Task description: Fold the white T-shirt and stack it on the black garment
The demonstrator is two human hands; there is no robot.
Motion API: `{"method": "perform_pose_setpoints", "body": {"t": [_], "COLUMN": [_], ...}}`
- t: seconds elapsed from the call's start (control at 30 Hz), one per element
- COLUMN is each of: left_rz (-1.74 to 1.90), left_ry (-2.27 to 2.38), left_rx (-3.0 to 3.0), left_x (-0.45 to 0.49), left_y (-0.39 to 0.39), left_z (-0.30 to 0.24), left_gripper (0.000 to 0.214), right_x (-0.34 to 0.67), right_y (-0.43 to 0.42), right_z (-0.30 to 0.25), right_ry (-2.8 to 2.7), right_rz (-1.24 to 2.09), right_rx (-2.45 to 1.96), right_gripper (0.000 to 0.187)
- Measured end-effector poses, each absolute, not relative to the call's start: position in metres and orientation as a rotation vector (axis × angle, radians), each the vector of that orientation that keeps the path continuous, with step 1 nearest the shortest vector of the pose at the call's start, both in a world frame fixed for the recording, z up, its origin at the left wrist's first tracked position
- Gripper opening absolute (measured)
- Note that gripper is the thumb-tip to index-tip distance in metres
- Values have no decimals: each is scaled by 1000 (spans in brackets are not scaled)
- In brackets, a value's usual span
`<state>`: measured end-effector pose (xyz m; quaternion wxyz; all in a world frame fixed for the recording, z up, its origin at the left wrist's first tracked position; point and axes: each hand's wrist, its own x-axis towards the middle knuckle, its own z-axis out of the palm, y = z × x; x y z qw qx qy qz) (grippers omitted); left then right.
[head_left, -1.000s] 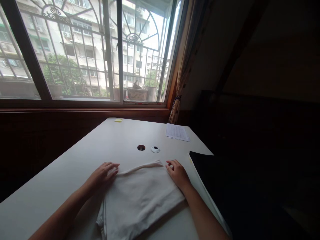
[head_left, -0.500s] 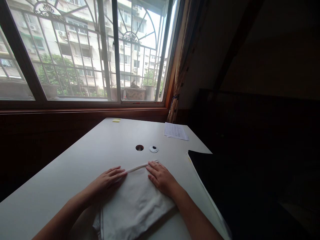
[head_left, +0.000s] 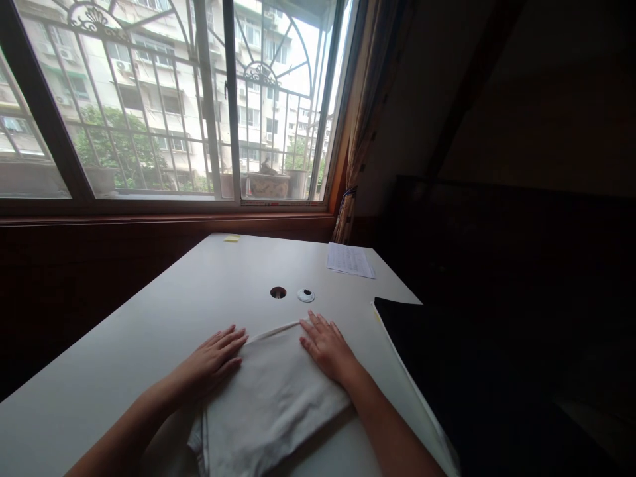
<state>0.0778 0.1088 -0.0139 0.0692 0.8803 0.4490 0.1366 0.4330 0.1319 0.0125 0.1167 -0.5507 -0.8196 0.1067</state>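
A white piece of folded cloth, perhaps a garment, lies on the white table close to me. Its far edge shows a narrow band, and soft wrinkles run across its near half. My left hand rests flat along the cloth's left far corner, fingers stretched out. At the right far corner, my right hand lies flat with fingers spread, partly covering that corner. Neither hand grips the cloth. Part of its lower left side is hidden behind my left forearm.
Beyond the cloth are a round cable hole in the tabletop and its loose cover. Printed papers lie at the far right, a yellow sticky note at the far left. A black item borders the table's right side.
My right hand has slid slightly outward and away from me, its fingers more spread. The left hand has shifted slightly outward along the cloth's corner. The cloth looks a little flatter.
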Motion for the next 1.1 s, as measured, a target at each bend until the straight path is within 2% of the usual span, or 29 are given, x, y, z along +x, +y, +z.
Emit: {"method": "perform_pose_setpoints", "body": {"t": [0.2, 0.4, 0.63, 0.8, 0.9, 1.1], "left_rz": [575, 620, 664, 621, 531, 405], "left_ry": [1328, 1330, 1360, 1340, 1268, 1153], "left_rx": [2646, 2489, 2350, 2304, 2266, 2071], "left_x": [78, 75, 74, 73, 74, 71], "left_y": [107, 107, 101, 102, 97, 91], "left_z": [-6, 2, 11, 8, 13, 30], "left_gripper": [48, 46, 46, 47, 46, 57], "right_x": [462, 490, 507, 496, 485, 490], "right_y": [135, 134, 128, 137, 140, 143], "right_z": [15, 29, 28, 21, 19, 19], "right_ry": [-2117, -2103, -2171, -2072, -1967, -1891], "right_rz": [265, 505, 877, 493, 244, 121], "right_rx": [-1675, -1652, -1620, -1723, -1787, -1861], "right_gripper": [52, 34, 52, 35, 32, 22]}}
